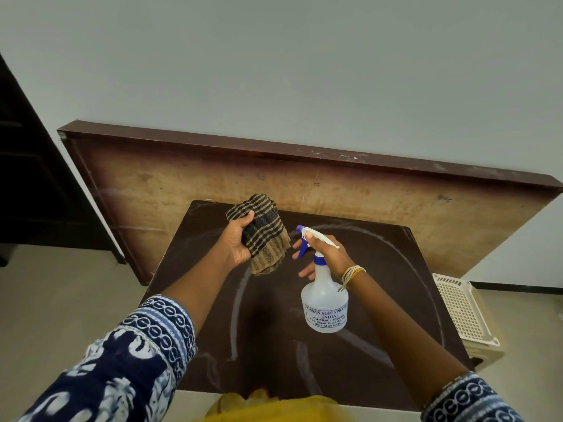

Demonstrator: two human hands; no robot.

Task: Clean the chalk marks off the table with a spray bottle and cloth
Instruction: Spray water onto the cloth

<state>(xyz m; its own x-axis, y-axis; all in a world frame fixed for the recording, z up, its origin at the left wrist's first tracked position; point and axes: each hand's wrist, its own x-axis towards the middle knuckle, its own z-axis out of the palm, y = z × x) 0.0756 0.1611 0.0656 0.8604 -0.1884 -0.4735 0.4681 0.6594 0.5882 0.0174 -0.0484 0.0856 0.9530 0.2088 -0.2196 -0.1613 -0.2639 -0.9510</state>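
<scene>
Chalk-marked table (396,300), hands holding cloth (265,236), spray bottle (324,303)

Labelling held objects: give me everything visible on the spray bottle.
The spray bottle is translucent white plastic with a rounded body, a blue collar, a white spray head, and a blue nozzle tip and trigger. A white label carries blue print. It stands roughly upright above the dark table, nozzle pointing left toward the cloth. The right hand holds its neck, fingers by the trigger. Fill level can't be told.

Bottle label's (326,316) small print blurred; table's (274,360) near edge behind yellow garment (274,409).
</scene>
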